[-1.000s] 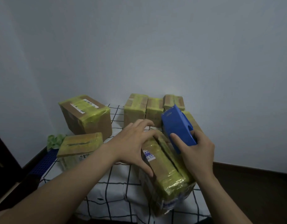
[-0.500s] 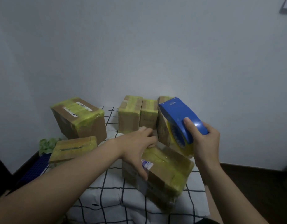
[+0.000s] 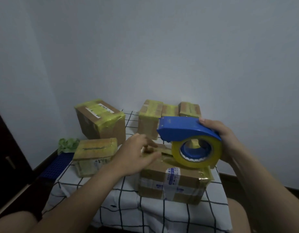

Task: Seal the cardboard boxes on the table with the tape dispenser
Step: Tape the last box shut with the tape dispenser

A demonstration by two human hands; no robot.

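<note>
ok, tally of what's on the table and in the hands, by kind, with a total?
Cardboard boxes: 6 (big one back left, flat one front left, three in the back row, one being taped)
Tape dispensers: 1, in the right hand
Total: 7

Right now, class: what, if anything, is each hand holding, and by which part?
The right hand grips the tape dispenser by its blue rear end. The left hand rests on the front box, gripping nothing.
</note>
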